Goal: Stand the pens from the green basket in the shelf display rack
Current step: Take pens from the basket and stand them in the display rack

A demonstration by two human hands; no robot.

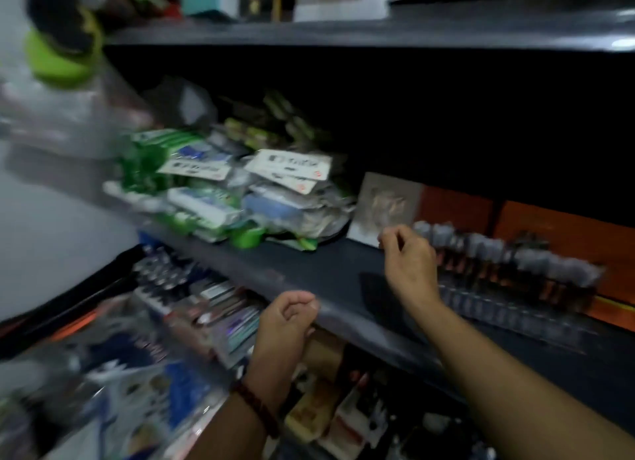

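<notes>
I count 1 left hand [287, 325], 1 right hand [409, 263], 1 pen rack [508, 287], 1 bracelet [257, 408].

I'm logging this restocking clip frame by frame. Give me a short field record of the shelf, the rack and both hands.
image: heavily motion-blurred
pen display rack: on the middle shelf, with a row of pens standing in it
right hand: fingers curled, at the rack's left end; unclear whether it pinches a pen
left hand: fingers curled, nothing visible in it, at the shelf's front edge
left of the rack: grey card, then a pile of packets
</notes>
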